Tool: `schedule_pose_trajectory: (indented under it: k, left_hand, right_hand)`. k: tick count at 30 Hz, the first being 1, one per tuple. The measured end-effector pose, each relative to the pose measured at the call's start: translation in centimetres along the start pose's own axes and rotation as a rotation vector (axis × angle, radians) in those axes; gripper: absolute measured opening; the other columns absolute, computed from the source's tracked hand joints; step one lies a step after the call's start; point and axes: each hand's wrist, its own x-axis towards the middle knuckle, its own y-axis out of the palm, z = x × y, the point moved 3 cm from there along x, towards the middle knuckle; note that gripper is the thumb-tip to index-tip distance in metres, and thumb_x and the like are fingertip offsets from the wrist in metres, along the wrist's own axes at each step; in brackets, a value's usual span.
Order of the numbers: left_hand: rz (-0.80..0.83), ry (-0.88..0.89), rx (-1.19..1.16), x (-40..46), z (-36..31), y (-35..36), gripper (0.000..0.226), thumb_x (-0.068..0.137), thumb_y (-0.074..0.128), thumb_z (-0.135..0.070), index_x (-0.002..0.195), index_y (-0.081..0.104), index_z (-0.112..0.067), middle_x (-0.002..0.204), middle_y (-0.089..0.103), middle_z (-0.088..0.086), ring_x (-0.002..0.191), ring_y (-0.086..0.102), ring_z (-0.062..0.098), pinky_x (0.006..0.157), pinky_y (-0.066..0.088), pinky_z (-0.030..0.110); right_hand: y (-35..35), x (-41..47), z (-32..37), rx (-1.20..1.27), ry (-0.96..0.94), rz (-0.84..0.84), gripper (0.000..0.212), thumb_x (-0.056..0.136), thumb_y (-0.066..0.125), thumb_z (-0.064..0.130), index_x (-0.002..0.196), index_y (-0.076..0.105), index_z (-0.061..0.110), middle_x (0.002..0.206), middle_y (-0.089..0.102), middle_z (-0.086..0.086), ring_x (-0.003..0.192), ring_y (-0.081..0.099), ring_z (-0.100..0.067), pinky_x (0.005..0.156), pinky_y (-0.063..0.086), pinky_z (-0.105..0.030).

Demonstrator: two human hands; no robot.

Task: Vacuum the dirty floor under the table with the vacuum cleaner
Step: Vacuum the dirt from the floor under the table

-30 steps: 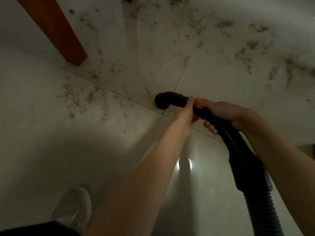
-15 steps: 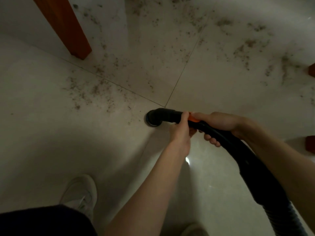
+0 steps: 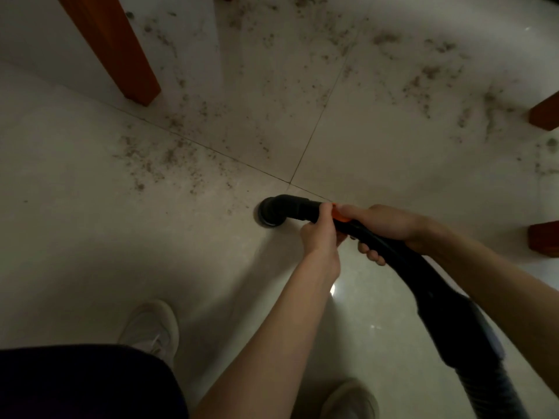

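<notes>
The black vacuum handle [image 3: 305,208] is gripped by the left hand [image 3: 320,234] and right hand [image 3: 390,226], nozzle [image 3: 269,213] down-left of the fingers, dirt [image 3: 157,158] lying beyond.

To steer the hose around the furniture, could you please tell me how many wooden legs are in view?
3: one leg at the upper left, one at the right edge, and one lower at the right edge. A sliver at the top edge may be another.
</notes>
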Motion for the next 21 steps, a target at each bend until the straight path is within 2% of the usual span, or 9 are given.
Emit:
schedule_pose_trajectory:
  k: [2,7,11,16,18,21]
  left_hand:
    - [-0.017,0.028,-0.01,0.1,-0.8,-0.8,0.021,0.09,0.057,-0.025,0.1,0.058,-0.006,0.081,0.062,0.004,0.077,0.061,0.014,0.082,0.051,0.026]
    - [-0.061,0.069,-0.017,0.3,-2.8,-2.6,0.022,0.092,0.054,-0.029,0.096,0.058,-0.009,0.08,0.061,0.002,0.075,0.06,0.012,0.071,0.05,0.021]
    - [-0.125,0.101,-0.063,-0.3,-4.0,-3.9,0.018,0.091,0.053,-0.027,0.089,0.057,-0.009,0.076,0.06,0.001,0.071,0.059,0.011,0.067,0.047,0.021]
    - [-0.196,0.149,-0.1,-1.0,-4.2,-5.8,0.025,0.091,0.053,-0.026,0.104,0.058,-0.005,0.08,0.061,0.002,0.074,0.06,0.013,0.079,0.05,0.027]
    - [-0.18,0.149,-0.092,-0.9,-4.5,-5.7,0.027,0.092,0.053,-0.026,0.108,0.058,-0.004,0.082,0.062,0.003,0.076,0.061,0.013,0.082,0.05,0.027]
    - [-0.103,0.114,-0.071,-0.4,-5.5,-4.6,0.026,0.094,0.052,-0.026,0.108,0.057,-0.005,0.084,0.062,0.004,0.076,0.061,0.013,0.074,0.051,0.023]
  right_hand:
    - [1.0,0.4,0.7,0.003,-0.029,-0.003,0.058,0.095,0.043,0.054,0.095,0.057,-0.002,0.051,0.05,-0.005,0.035,0.047,-0.013,0.036,0.041,-0.019]
    - [2.8,1.2,2.8,-0.02,-0.064,-0.005,0.055,0.095,0.043,0.055,0.085,0.056,0.002,0.054,0.051,-0.007,0.037,0.048,-0.014,0.038,0.044,-0.021]
    - [4.2,1.7,4.3,-0.043,-0.083,0.037,0.059,0.095,0.042,0.055,0.092,0.059,-0.001,0.057,0.051,-0.008,0.037,0.049,-0.014,0.038,0.044,-0.021]
    - [5.7,2.2,5.1,-0.1,-0.091,0.116,0.064,0.094,0.043,0.057,0.104,0.06,-0.004,0.057,0.053,-0.007,0.038,0.051,-0.013,0.039,0.045,-0.02]
    - [5.6,2.3,5.3,-0.104,-0.099,0.104,0.062,0.094,0.043,0.056,0.101,0.061,-0.003,0.057,0.052,-0.007,0.038,0.05,-0.013,0.039,0.045,-0.02]
    - [4.6,2.6,5.5,-0.059,-0.119,0.019,0.057,0.095,0.044,0.054,0.092,0.059,-0.001,0.055,0.051,-0.007,0.036,0.049,-0.013,0.037,0.043,-0.02]
